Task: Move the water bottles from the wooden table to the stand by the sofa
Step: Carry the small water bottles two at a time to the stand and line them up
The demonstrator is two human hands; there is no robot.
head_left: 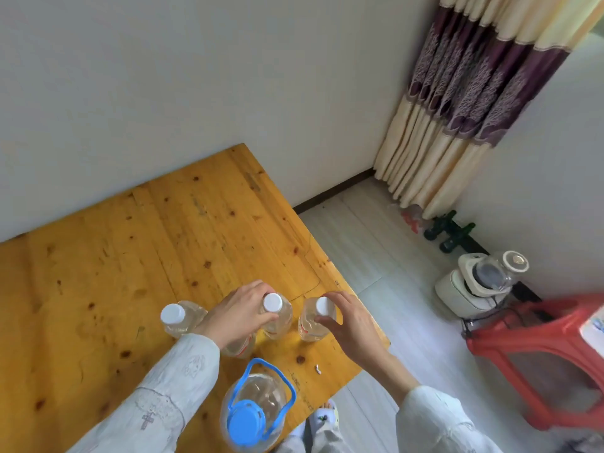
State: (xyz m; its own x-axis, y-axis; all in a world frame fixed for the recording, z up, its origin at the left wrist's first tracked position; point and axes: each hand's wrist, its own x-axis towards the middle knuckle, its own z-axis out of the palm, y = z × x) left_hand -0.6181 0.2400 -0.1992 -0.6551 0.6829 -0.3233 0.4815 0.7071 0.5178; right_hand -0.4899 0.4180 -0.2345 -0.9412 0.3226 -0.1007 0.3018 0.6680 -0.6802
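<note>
Several clear water bottles with white caps stand near the right front corner of the wooden table [137, 256]. My left hand [240, 313] wraps the neck of the middle bottle [277, 317]. My right hand [351, 325] has its fingers around the top of the right bottle [312, 322]. Both bottles still rest on the table. A third bottle [179, 318] stands free to the left. Another bottle [240, 348] is mostly hidden under my left wrist. A large clear jug [256, 410] with a blue cap and handle stands at the table's front edge.
A red plastic stool [536, 358] stands on the floor to the right. A white appliance [474, 286] and dark green bottles [452, 230] sit by the wall, below a curtain [457, 103]. A small white scrap [317, 368] lies on the table.
</note>
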